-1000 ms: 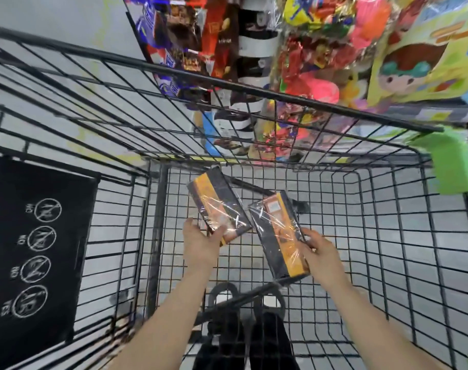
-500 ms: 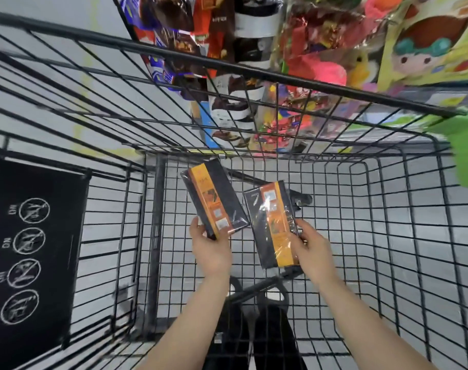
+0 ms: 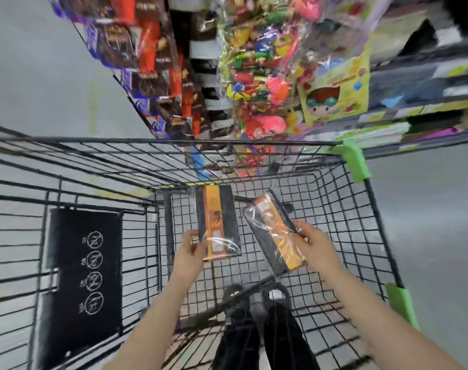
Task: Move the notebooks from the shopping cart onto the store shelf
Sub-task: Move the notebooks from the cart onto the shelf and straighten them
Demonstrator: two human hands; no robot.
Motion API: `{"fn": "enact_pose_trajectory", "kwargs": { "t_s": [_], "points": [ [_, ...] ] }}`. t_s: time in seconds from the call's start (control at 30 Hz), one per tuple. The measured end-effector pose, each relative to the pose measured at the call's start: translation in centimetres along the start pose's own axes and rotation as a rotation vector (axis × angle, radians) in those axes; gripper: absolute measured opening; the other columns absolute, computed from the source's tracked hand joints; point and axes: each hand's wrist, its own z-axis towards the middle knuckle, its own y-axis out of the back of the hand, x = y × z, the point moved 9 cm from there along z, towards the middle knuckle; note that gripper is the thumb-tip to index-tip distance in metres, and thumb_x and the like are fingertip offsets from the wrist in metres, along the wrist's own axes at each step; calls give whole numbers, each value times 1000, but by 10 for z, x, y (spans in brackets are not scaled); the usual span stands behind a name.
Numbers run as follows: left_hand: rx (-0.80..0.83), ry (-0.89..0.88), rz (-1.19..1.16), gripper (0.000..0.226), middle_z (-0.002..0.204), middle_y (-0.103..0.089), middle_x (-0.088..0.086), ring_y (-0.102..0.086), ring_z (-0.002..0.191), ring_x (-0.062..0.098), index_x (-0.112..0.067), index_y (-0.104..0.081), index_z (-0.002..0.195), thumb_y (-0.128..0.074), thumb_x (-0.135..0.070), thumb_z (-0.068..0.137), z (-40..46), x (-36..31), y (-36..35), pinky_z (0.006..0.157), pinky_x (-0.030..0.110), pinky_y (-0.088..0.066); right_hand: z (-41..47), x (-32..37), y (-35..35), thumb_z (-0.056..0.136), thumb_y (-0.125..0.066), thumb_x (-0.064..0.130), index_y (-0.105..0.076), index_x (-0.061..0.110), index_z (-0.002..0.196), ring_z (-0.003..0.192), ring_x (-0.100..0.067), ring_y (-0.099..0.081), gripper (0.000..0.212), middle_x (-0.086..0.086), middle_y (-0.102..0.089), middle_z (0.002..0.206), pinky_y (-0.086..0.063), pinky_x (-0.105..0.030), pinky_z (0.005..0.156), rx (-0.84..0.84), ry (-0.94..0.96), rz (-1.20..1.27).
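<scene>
A person leans over a black wire shopping cart point(image 3: 371, 214) that fills the lower half of the frame, both bare arms reaching down into its basket. The left hand point(image 3: 190, 252) pinches the lower left corner of a notebook point(image 3: 216, 222), thumb on the cover and fingers curled behind it. This notebook is black with an orange band down its middle, wrapped in shiny clear film, and stands nearly upright at the centre of the frame. The right hand point(image 3: 314, 243) grips a second notebook point(image 3: 274, 233) along its right edge, fingers wrapped round it. That one has the same black and orange cover under film and tilts with its top toward the left. The two notebooks sit side by side, close but apart, both held up above the cart's wire floor.

A black sign point(image 3: 86, 279) with round white symbols hangs on the cart's wall at lower left. Green plastic corner guards point(image 3: 354, 162) sit on the cart rim at right. Beyond the rim, in the upper middle and upper right, store shelves point(image 3: 414, 113) hold dark and red packets, bright toys in clear bags and a yellow-green box. The person's dark trousers and shoes point(image 3: 254, 329) show through the wire floor at bottom centre. The whole view is slightly blurred.
</scene>
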Motion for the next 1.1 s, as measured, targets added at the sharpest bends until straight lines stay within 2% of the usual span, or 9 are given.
{"fn": "enact_pose_trajectory", "kwargs": {
  "t_s": [0.1,0.17,0.3,0.37,0.5,0.57,0.8,0.93,1.1],
  "points": [
    [69,-88,39,19,83,-63,8,-45,46,7,-18,-45,115,-46,-20,96,-36,-48,6,43,22,-35,-35,22,35,86,-59,31,-61,22,115,75,-24,-64,31,2,-67,89,-52,-41,71,-35,-1,72],
    [98,-143,50,14,87,-66,9,-50,42,1,-22,-44,109,-45,-15,97,-59,-82,2,41,17,-39,-54,35,60,86,-60,27,-61,18,114,69,-9,-62,30,7,-66,86,-49,-33,67,-43,36,121],
    [132,-239,79,19,80,-62,-6,-56,50,-2,-17,-46,114,-47,-18,96,-99,-142,-20,48,15,-44,-88,34,119,87,-60,13,-58,28,90,58,4,-50,16,18,-58,67,-47,-31,63,-111,45,224],
    [141,-265,90,24,80,-62,-10,-55,58,-6,-18,-46,118,-49,-20,95,-115,-165,-42,49,10,-42,-103,27,154,87,-60,11,-59,34,85,49,4,-49,24,12,-60,59,-42,-17,51,-148,67,248],
    [133,-320,101,19,75,-57,-9,-50,58,4,-16,-45,112,-50,-17,94,-148,-205,-108,45,8,-38,-118,-4,232,85,-60,4,-60,24,94,42,0,-44,22,-1,-56,65,-36,-13,42,-180,70,298],
    [129,-319,65,23,80,-61,-3,-54,56,-2,-15,-45,117,-51,-16,94,-164,-223,-149,44,4,-38,-115,-26,275,86,-58,3,-59,17,102,43,-1,-47,22,-4,-58,68,-36,-11,43,-182,65,304],
    [-1,-271,-131,21,78,-54,1,-46,62,6,-13,-47,112,-53,-9,92,-223,-262,-290,45,5,-37,-113,-112,426,87,-56,0,-58,5,111,37,5,-48,25,10,-59,48,-37,-10,39,-182,56,273],
    [13,-229,-115,22,72,-54,2,-45,60,14,-15,-47,110,-56,-19,91,-242,-273,-353,51,24,-38,-124,-148,499,88,-53,-4,-55,8,105,37,9,-50,21,4,-57,61,-37,-5,40,-198,50,307],
    [24,-219,-47,16,62,-48,2,-38,52,14,-17,-51,104,-58,-20,90,-241,-303,-410,49,27,-31,-113,-204,570,87,-58,3,-58,-3,113,41,9,-53,27,7,-61,58,-39,-5,45,-270,-12,304]
  ]
}}
